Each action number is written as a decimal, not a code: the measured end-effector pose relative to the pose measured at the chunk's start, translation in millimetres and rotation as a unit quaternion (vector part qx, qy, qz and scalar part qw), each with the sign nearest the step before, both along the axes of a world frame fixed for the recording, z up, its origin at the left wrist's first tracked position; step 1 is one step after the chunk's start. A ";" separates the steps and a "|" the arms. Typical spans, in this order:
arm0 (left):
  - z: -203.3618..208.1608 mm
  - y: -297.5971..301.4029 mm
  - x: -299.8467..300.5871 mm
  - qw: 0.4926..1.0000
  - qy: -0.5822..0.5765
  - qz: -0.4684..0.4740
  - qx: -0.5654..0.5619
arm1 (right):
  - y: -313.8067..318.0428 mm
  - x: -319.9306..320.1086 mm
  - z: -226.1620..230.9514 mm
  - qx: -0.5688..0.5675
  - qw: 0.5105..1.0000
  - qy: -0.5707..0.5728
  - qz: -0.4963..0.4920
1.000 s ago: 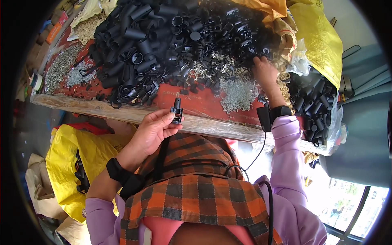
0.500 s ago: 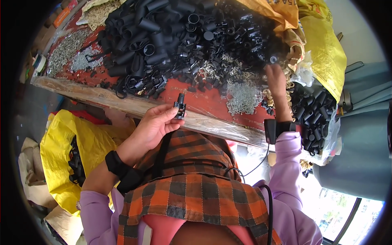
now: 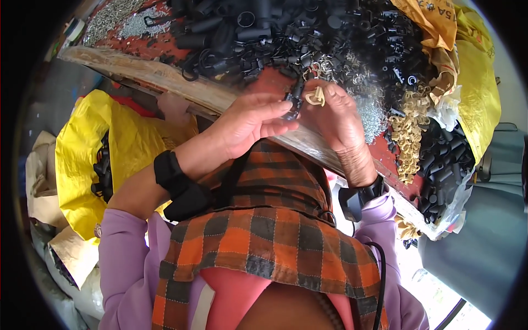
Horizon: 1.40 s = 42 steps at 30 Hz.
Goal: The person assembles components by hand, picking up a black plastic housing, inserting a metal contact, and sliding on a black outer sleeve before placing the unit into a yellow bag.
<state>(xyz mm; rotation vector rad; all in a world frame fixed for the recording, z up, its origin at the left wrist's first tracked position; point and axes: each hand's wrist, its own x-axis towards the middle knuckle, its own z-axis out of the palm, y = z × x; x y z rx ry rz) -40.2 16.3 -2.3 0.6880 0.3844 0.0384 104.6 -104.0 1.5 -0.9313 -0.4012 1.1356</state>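
My left hand point(image 3: 256, 122) pinches a small black plastic part point(image 3: 295, 102) with a narrow stem pointing up and away, held above the table's front edge. Just to its right, my right hand point(image 3: 340, 116) grips a small brass-coloured metal clip point(image 3: 315, 97) between thumb and fingers. The clip's curved end faces the black part; a small gap separates them. Behind both hands, a heap of small black plastic pieces point(image 3: 258, 59) covers the red tabletop. A pile of brass-coloured clips point(image 3: 410, 135) lies to the right, beyond the right hand.
Silvery screws point(image 3: 372, 118) lie in a pile by my right wrist. Larger black tubes point(image 3: 253, 22) fill the back. A wooden edge point(image 3: 154, 74) borders the table. Yellow sacks stand at left point(image 3: 82, 159) and right point(image 3: 478, 71). Black cylinders point(image 3: 448, 165) lie at the right corner.
My right hand has come back from the pile at the right with a brass-coloured clip, up to the black part. My left hand has shifted right in the view, still holding the part.
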 end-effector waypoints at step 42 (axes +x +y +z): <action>0.7 20.9 -2.4 0.995 0.029 0.098 0.000 | 12.3 36.2 -13.2 -0.142 0.961 -0.237 -0.006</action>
